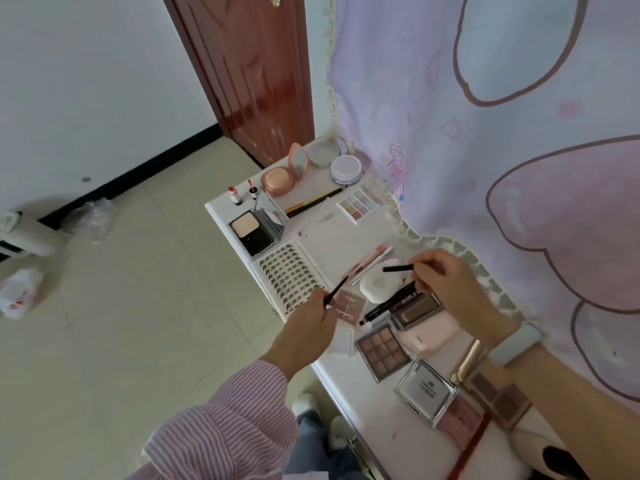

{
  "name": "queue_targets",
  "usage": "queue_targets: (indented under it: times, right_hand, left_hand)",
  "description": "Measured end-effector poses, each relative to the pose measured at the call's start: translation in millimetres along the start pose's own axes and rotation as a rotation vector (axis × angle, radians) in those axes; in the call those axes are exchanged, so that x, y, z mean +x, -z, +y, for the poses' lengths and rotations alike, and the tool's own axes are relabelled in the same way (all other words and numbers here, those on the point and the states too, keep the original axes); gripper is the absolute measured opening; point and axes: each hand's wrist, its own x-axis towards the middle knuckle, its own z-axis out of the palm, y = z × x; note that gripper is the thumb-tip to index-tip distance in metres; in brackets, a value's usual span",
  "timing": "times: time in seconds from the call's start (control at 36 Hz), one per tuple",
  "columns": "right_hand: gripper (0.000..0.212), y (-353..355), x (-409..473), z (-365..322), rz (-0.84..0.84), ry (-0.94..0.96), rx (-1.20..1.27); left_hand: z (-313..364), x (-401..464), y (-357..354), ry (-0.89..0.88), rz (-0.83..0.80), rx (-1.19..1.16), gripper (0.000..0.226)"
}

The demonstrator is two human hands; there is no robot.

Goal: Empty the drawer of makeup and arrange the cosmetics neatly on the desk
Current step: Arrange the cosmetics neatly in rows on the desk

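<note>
On the white desk (332, 237) lie many cosmetics. My left hand (308, 323) pinches a thin dark pencil (337, 289) above a pink eyeshadow card (349, 306). My right hand (443, 275) pinches a short black cap or stick (398, 268) over a white oval compact (377, 285). Below lie a black mascara tube (391, 301), a brown nine-pan palette (382, 351), a brow powder case (415, 311) and a silver compact (426, 391). The drawer is not in view.
At the far end stand an open pink cushion compact (280, 178), two round jars (344, 169), two small red bottles (235, 195), a pastel palette (358, 206), a powder compact (252, 232) and a lash tray (289, 275). A lilac curtain (485, 133) hangs right; tiled floor left.
</note>
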Motion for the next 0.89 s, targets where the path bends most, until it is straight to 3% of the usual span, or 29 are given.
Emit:
queue_targets:
  times: [0.08, 0.17, 0.39, 0.44, 0.56, 0.72, 0.89]
  right_hand:
    - [0.025, 14, 9, 10, 0.142, -0.129, 0.195]
    - [0.024, 24, 13, 21, 0.242, -0.172, 0.24]
    - [0.024, 42, 15, 35, 0.467, -0.087, 0.263]
    - [0.025, 46, 18, 38, 0.497, -0.049, 0.226]
    - [0.025, 50, 25, 41, 0.511, 0.001, 0.164]
    - [0.025, 53, 41, 47, 0.53, 0.001, 0.153]
    - [0.025, 52, 53, 54, 0.543, -0.01, 0.136]
  left_hand:
    - [1, 11, -7, 0.043, 0.019, -0.084, 0.021]
    - [11, 23, -18, -0.033, 0.07, -0.078, 0.02]
    - [67, 80, -62, -0.152, 0.099, -0.025, 0.018]
    - [84, 96, -69, -0.077, 0.134, -0.126, 0.019]
    - [109, 121, -82, 0.237, 0.181, -0.499, 0.008]
    - [114, 156, -98, 0.381, 0.279, -0.561, 0.02]
    - [115, 178, -98, 0.432, 0.246, -0.371, 0.028]
